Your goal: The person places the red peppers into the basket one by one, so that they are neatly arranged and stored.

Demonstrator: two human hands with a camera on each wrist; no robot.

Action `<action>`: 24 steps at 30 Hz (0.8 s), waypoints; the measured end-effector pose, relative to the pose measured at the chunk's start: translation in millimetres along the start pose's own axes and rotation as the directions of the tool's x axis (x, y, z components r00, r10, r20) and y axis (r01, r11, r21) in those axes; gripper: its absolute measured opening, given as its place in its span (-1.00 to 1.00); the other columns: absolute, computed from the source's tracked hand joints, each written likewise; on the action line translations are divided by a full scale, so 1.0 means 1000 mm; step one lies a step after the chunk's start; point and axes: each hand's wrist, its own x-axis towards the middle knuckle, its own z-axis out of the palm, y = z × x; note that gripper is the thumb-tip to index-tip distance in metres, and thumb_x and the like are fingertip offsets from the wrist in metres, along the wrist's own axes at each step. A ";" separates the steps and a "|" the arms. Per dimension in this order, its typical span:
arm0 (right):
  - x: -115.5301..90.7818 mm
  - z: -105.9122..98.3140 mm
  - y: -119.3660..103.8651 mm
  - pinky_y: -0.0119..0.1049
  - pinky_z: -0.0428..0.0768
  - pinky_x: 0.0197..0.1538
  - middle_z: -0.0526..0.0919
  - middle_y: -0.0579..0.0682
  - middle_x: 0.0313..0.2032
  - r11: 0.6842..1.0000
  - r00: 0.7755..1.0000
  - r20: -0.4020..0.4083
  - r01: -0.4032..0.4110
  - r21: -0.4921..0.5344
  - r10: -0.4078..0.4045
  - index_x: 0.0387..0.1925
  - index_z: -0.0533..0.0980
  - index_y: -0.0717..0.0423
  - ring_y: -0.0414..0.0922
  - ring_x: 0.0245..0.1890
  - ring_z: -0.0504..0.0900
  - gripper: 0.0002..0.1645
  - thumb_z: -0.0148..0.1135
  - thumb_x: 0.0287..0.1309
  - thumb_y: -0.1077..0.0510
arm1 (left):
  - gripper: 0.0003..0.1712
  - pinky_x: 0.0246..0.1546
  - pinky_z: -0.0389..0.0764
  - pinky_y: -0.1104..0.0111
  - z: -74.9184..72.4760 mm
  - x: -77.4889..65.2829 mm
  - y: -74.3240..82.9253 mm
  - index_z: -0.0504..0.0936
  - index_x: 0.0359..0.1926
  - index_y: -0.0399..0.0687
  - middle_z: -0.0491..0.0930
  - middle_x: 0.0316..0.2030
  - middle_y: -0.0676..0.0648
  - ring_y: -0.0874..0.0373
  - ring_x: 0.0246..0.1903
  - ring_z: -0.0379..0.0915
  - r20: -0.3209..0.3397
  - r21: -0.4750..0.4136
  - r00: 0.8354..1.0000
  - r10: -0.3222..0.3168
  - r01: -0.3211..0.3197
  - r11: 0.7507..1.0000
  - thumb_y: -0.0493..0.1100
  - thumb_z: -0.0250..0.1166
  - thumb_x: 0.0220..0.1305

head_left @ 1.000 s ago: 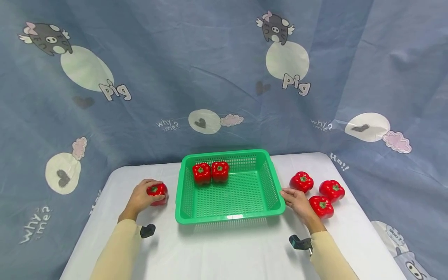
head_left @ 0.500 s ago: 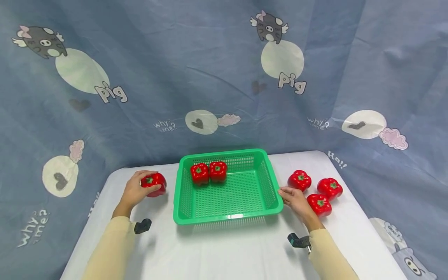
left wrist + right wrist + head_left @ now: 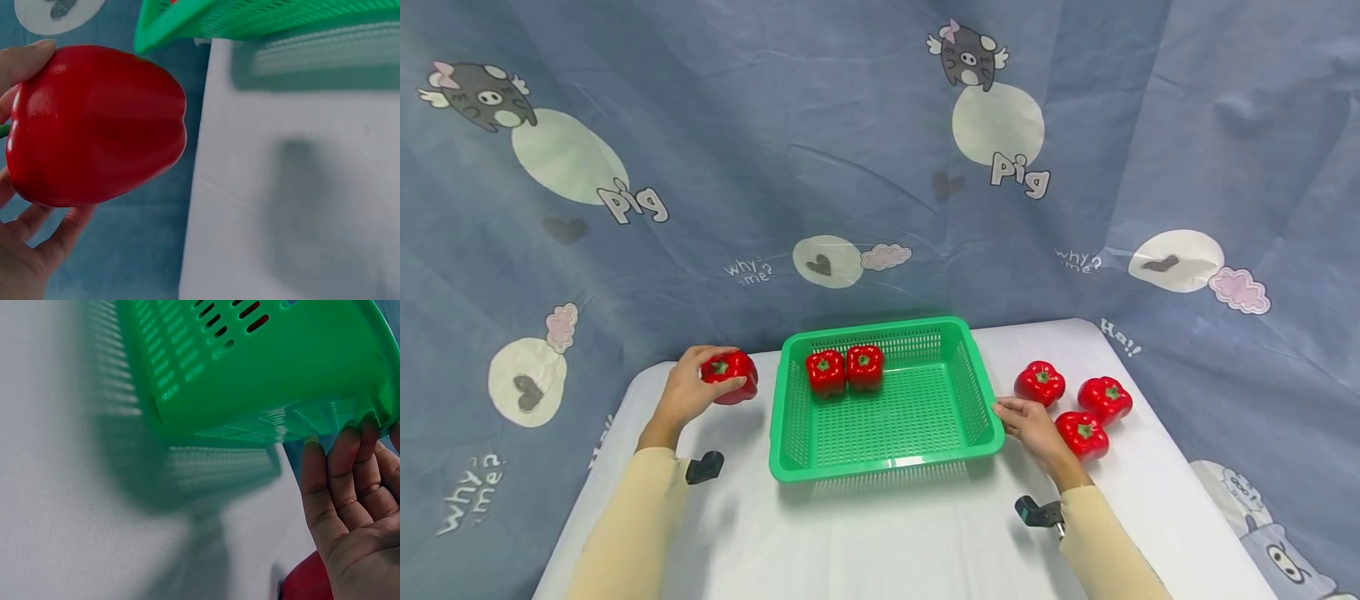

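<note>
My left hand [image 3: 683, 392] grips a glossy red bell pepper [image 3: 742, 370] left of the green basket [image 3: 857, 472]. In the left wrist view this bell pepper [image 3: 100, 128] lies on its side in the grasp, stem toward the palm, apparently raised off the table. At the basket's right side, my right hand [image 3: 1033, 431] pinches the rim. The right wrist view shows its fingers [image 3: 342, 465] reaching up under the basket's edge [image 3: 294, 381]. Two red bell peppers, one [image 3: 826, 373] beside the other [image 3: 865, 368], stand in the basket's back left corner.
Three more red bell peppers, a back one [image 3: 1040, 384], a right one [image 3: 1105, 401] and a front one [image 3: 1082, 436], stand right of the basket near my right hand. A white cloth [image 3: 887, 533] covers the table. A blue printed curtain [image 3: 880, 167] hangs behind it.
My left hand has lifted the bell pepper and carried it slightly away from me, toward the table's back left. The right hand stays at the basket's rim. The head view has shifted slightly.
</note>
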 end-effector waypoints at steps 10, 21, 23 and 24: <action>0.001 -0.001 0.001 -0.33 0.60 -0.01 0.59 0.24 0.04 1.000 1.000 -0.010 0.000 -0.019 0.000 0.19 0.39 0.44 -0.08 -0.12 0.65 -0.50 0.10 0.37 0.15 | -0.25 -0.05 0.53 -0.17 -0.005 0.012 0.030 0.41 0.25 -0.19 0.25 0.22 -0.33 -0.35 0.19 0.14 0.011 0.043 0.994 0.107 -0.108 0.993 -0.06 0.47 0.06; 0.001 0.001 -0.002 -0.30 0.60 0.03 0.59 0.23 0.05 1.000 1.000 -0.016 -0.011 -0.019 0.011 0.19 0.40 0.42 -0.07 -0.09 0.65 -0.51 0.10 0.37 0.15 | -0.26 -0.08 0.57 -0.11 -0.006 0.027 0.060 0.47 0.24 -0.11 0.29 0.21 -0.27 -0.31 0.19 0.17 0.098 0.098 0.977 0.189 -0.198 0.975 -0.02 0.48 0.04; 0.001 0.001 -0.001 -0.30 0.60 0.03 0.59 0.23 0.05 1.000 1.000 -0.016 -0.010 -0.011 0.010 0.19 0.40 0.42 -0.06 -0.08 0.65 -0.51 0.10 0.37 0.16 | -0.26 -0.09 0.58 -0.10 -0.005 0.031 0.068 0.47 0.24 -0.11 0.30 0.20 -0.26 -0.30 0.18 0.19 0.108 0.106 0.973 0.203 -0.215 0.971 -0.03 0.49 0.03; 0.001 0.001 -0.001 -0.30 0.60 0.03 0.59 0.24 0.06 1.000 1.000 -0.016 -0.009 -0.009 0.009 0.19 0.40 0.43 -0.05 -0.08 0.65 -0.51 0.10 0.37 0.16 | -0.26 -0.09 0.58 -0.10 -0.004 0.033 0.072 0.48 0.23 -0.11 0.31 0.19 -0.26 -0.29 0.18 0.20 0.112 0.109 0.971 0.213 -0.225 0.968 -0.03 0.49 0.02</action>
